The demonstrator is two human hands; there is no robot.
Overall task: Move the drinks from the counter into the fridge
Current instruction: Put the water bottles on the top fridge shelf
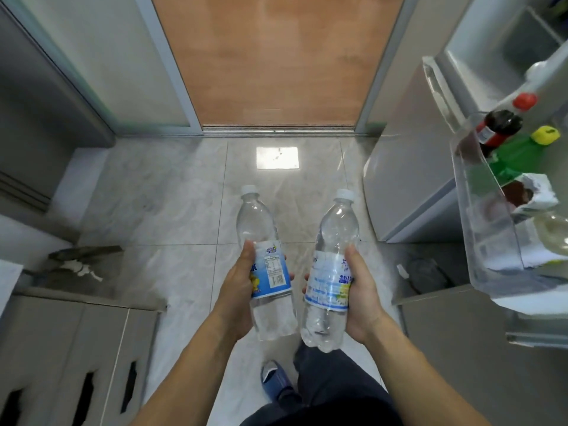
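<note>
A pale tiled floor (190,204) fills the middle of the view. At the right stands the open fridge (408,167), cut off by the frame edge, its clear door shelf (485,241) holding a dark red-capped bottle (499,126), a green yellow-capped bottle (519,152) and a carton (534,195), all partly hidden. The left hand (238,290) grips one clear bottle (261,241) round its blue label; the right hand (359,290) grips a second clear bottle (335,241) likewise, fingers mostly hidden behind it. Both white caps point away, over the floor.
</note>
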